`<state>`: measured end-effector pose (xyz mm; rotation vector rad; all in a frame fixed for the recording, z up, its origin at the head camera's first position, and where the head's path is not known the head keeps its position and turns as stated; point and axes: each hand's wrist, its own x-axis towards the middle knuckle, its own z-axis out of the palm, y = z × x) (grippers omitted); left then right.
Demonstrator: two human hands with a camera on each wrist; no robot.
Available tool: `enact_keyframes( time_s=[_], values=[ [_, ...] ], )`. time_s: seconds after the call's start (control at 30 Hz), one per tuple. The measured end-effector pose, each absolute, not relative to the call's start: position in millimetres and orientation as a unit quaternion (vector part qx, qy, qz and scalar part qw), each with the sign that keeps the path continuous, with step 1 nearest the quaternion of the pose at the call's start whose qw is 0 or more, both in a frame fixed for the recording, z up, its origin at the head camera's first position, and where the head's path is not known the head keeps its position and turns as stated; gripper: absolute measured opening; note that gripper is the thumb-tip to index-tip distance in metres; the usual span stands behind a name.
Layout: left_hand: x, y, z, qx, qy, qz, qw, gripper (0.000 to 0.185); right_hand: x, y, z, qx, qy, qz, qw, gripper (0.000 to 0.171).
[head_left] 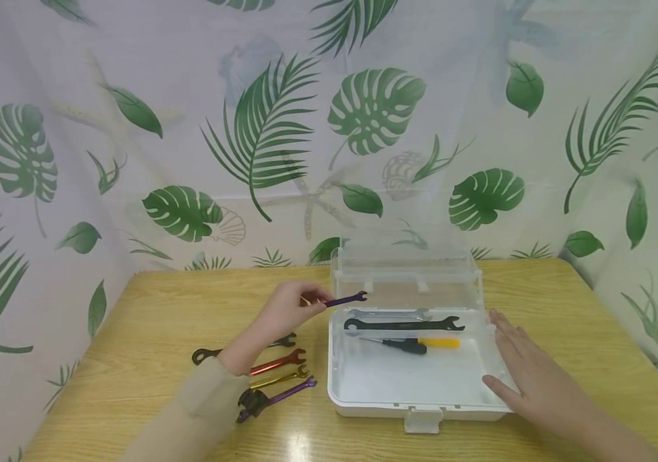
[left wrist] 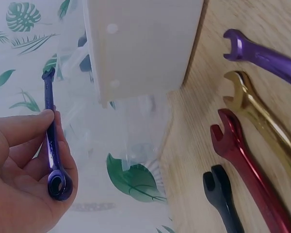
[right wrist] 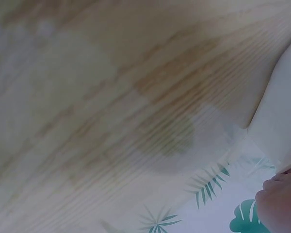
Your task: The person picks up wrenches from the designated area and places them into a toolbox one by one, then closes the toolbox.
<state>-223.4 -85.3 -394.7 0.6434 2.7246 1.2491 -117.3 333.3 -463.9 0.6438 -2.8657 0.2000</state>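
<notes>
My left hand (head_left: 291, 309) pinches a small dark purple combination wrench (left wrist: 50, 131) between thumb and fingers. It holds the wrench in the air by the left rim of a white toolbox (head_left: 421, 385), whose clear lid (head_left: 410, 289) stands raised at the back. Inside the box lie a silver wrench (head_left: 389, 314), a black wrench (head_left: 404, 325) and a screwdriver (head_left: 404, 346) with a black handle, beside a yellow handle (head_left: 438, 342). Fairly straight fingers of my right hand (head_left: 537, 372) rest against the box's right side. The right wrist view shows only part of that hand (right wrist: 281, 201).
Left of the box on the wooden table (head_left: 161, 321) lie a black wrench (left wrist: 220, 194), a red wrench (left wrist: 242, 165), a gold wrench (left wrist: 262, 116) and a purple wrench (left wrist: 262, 56). A black adjustable-looking tool (head_left: 254, 401) touches the purple one. Leaf-patterned cloth (head_left: 283, 237) hangs behind.
</notes>
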Motion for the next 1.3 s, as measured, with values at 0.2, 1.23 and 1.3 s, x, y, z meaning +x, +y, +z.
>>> enact_keyframes(
  time_s=[0.2,1.23,1.3],
  values=[
    [-227.8,-73.5,-392.0,0.229,0.885,0.404,0.043,0.013,-117.1,332.5,-462.2,0.206,-0.973,0.074,0.075,0.086],
    [-234.3,3.6,-383.6,0.32,0.869,0.37,0.076,0.019,-117.9,330.0,-458.5,0.187,-0.977,0.093,0.036,0.089],
    [-233.2,6.7,-385.9,0.319,0.87,0.368,0.079,0.019,-117.8,329.6,-457.9,0.184,-0.978,0.096,0.03,0.089]
  ],
)
